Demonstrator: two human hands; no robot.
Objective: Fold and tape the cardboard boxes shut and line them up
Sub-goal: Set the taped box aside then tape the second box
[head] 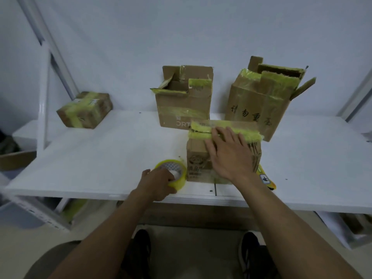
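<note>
small box [198,164] sits at the near edge of the counter [100,158], flaps folded down, bunched yellow-green tape along its top seam; right grip [227,152] lies flat on it, fingers straight and spread, pressing the top and near face, holding nothing; left grip [159,184] is curled round the tape roll [175,170], fingers hooked into the core, roll resting on the counter just left of the small box; step in hand looks like sealing this box, either smoothing tape or setting up another strip (can't tell if a free tape end runs from roll to box); to do it well: bear down with the flat hand so the flaps lie shut and the box doesn't slide, bring the roll up to the seam, lay the strip along the centre line with overhang down both sides, rub outward to clear wrinkles; old tape on top is thick and rumpled, so fresh tape probably holds better on bare cardboard; middle box [183,101] and tall box [259,105] stand at the back, flaps up, not yet closed; taped box [84,109] sits far left, closed; yellow object [268,181] pokes out just right of the small box, kind unclear; lining up looks not yet done
</note>
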